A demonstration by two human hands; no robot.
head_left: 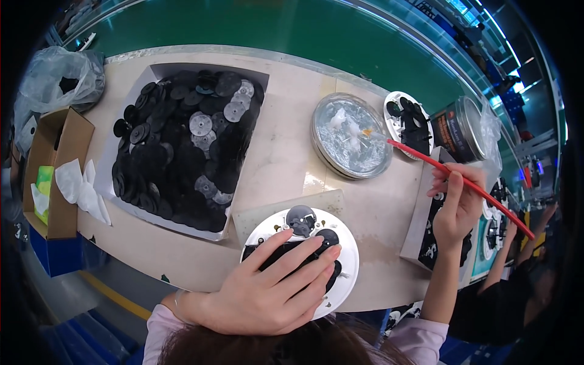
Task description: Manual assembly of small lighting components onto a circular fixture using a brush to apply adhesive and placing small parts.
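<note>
My left hand (274,289) lies with its fingers stretched out over a round white plate (350,255), covering much of the black mechanism on it. Black gears (326,237) show around the fingertips. Between the fingers of my right hand (457,204) is a slim red-handled brush (426,157), held at a slant. Its pale yellowish tip reaches into a round, shallow tin (316,146) with whitish grease (347,129) over a crinkled clear lining. Whether the tip touches the grease, I cannot tell.
A pale tray (149,76) full of black and grey gears is at left, beside a cardboard box (70,143) and white tissue (76,185). At right stand another white plate assembly (395,125), a dark can (459,128) and a box of parts (417,231). Another person's arm (499,261) is farther right.
</note>
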